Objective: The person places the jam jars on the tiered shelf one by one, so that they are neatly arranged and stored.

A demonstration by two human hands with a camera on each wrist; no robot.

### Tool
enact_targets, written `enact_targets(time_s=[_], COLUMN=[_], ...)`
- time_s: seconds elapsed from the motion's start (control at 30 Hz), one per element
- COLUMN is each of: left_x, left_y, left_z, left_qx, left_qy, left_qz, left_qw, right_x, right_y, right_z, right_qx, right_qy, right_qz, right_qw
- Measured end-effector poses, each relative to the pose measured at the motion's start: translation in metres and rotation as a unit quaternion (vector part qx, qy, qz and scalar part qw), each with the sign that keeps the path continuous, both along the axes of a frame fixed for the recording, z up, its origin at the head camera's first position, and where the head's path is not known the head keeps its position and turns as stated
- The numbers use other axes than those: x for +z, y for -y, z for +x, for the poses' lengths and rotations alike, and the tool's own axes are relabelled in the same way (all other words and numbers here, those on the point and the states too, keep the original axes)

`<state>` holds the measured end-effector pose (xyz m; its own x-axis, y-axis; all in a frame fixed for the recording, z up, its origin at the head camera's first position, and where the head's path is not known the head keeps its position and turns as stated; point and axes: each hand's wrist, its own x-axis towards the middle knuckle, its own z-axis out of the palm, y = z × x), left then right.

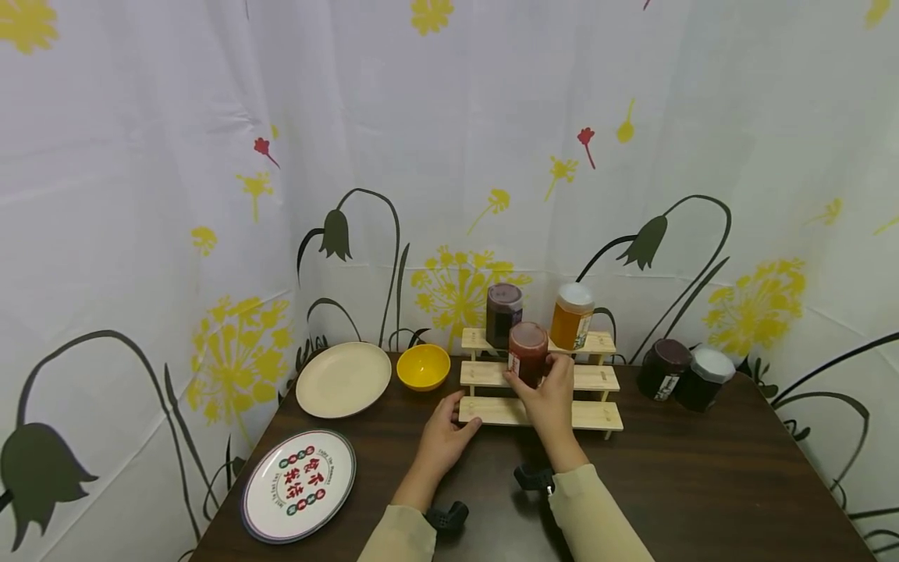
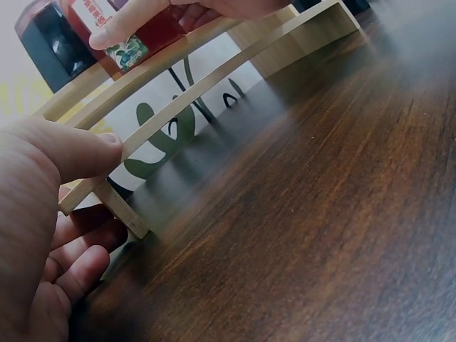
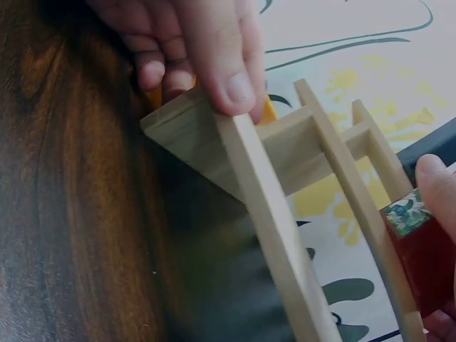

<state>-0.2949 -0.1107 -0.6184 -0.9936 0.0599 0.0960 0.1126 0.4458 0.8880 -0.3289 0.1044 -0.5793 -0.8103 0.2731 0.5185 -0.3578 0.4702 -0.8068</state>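
Observation:
A three-tier wooden display rack (image 1: 492,410) stands at the back of the table. At its left end my left hand (image 1: 444,437) grips the lowest tier, thumb on the front edge and fingers curled below, as the left wrist view shows. My right hand (image 1: 551,402) holds a jar of red jam (image 1: 528,342) between thumb and fingers at the middle tier. The jar's label (image 2: 127,53) faces front-left, partly under the thumb. On the top tier stand a dark purple jar (image 1: 503,312) at left and an amber jar with a white lid (image 1: 572,316) at right.
Two dark jars, one with a dark lid (image 1: 663,368) and one with a white lid (image 1: 705,378), stand right of the rack. To the left are a yellow bowl (image 1: 424,368), a cream oval plate (image 1: 342,380) and a white printed plate (image 1: 300,485). A patterned curtain (image 1: 449,156) hangs behind.

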Motion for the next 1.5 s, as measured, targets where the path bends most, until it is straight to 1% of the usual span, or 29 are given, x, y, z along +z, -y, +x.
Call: enact_targets(time_s=[0.1, 0.17, 0.27, 0.33, 0.4, 0.5, 0.63, 0.73, 0.8, 0.87, 0.97, 1.1, 1.2, 1.37, 1.5], left_x=[-0.001, -0.002, -0.005, -0.006, -0.007, -0.005, -0.002, -0.002, -0.003, -0.004, -0.004, -0.004, -0.004, -0.004, -0.003], left_y=[-0.001, -0.002, -0.002, -0.001, -0.001, -0.001, 0.000, -0.001, -0.001, -0.001, 0.000, 0.000, 0.000, -0.001, -0.001], left_z=[0.000, 0.001, 0.004, 0.005, 0.004, 0.001, -0.002, -0.003, -0.003, -0.002, 0.000, 0.001, 0.001, 0.002, 0.002], left_qx=[-0.003, -0.004, 0.000, 0.004, 0.006, 0.005, 0.005, 0.003, 0.002, -0.001, -0.002, -0.002, -0.003, 0.003, 0.002], left_qy=[-0.004, -0.005, 0.001, 0.001, -0.004, -0.010, -0.010, -0.009, -0.006, -0.006, -0.004, -0.007, -0.010, -0.003, -0.003], left_qz=[0.000, -0.003, -0.007, -0.008, -0.009, -0.008, -0.002, 0.002, 0.005, 0.008, 0.010, 0.010, 0.009, -0.001, 0.001], left_qw=[1.0000, 1.0000, 1.0000, 1.0000, 0.9999, 0.9999, 0.9999, 1.0000, 1.0000, 0.9999, 0.9999, 0.9999, 0.9999, 1.0000, 1.0000], right_x=[-0.001, -0.001, 0.001, 0.006, 0.015, 0.038, 0.077, 0.104, 0.118, 0.126, 0.131, 0.132, 0.131, 0.126, 0.116], right_y=[-0.005, -0.008, -0.013, -0.018, -0.024, -0.037, -0.056, -0.075, -0.090, -0.107, -0.133, -0.166, -0.188, -0.218, -0.238], right_z=[0.002, 0.004, 0.011, 0.016, 0.020, 0.027, 0.037, 0.047, 0.055, 0.062, 0.071, 0.076, 0.079, 0.083, 0.083], right_qx=[0.009, 0.020, 0.043, 0.050, 0.052, 0.044, 0.033, 0.011, -0.009, -0.032, -0.073, -0.120, -0.141, -0.173, -0.192], right_qy=[0.015, 0.039, 0.073, 0.085, 0.083, 0.062, -0.008, -0.059, -0.077, -0.090, -0.103, -0.114, -0.109, -0.093, -0.080], right_qz=[0.003, 0.004, -0.015, -0.027, -0.035, -0.037, -0.018, 0.012, 0.030, 0.044, 0.053, 0.025, -0.004, -0.039, -0.076], right_qw=[1.000, 0.999, 0.996, 0.995, 0.995, 0.996, 0.999, 0.998, 0.997, 0.994, 0.991, 0.986, 0.984, 0.980, 0.975])
